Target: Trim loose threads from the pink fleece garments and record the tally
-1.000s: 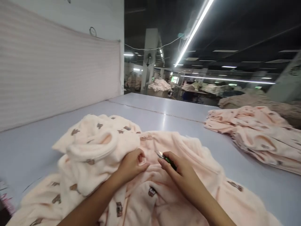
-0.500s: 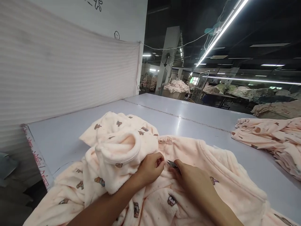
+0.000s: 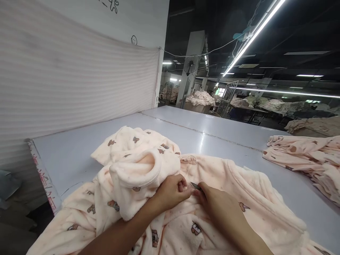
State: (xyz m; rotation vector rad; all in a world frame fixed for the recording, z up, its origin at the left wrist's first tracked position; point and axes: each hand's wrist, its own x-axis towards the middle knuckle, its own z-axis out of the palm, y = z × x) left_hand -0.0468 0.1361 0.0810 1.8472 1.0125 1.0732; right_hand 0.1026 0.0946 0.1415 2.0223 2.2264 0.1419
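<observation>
Head view: my left hand (image 3: 174,191) has its fingers pinched together over the pale pink garment (image 3: 176,228) — what they grip is too small to tell. My right hand (image 3: 217,203) is closed around dark snips (image 3: 196,186), tip just beside them — the garment lies bunched on the table (image 3: 225,149).

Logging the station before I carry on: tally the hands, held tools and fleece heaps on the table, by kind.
Hands: 2 (left hand, right hand)
Small bladed tool: 1
Fleece heaps: 2 (front heap under the hands, side heap at the right edge)
Total: 5
</observation>
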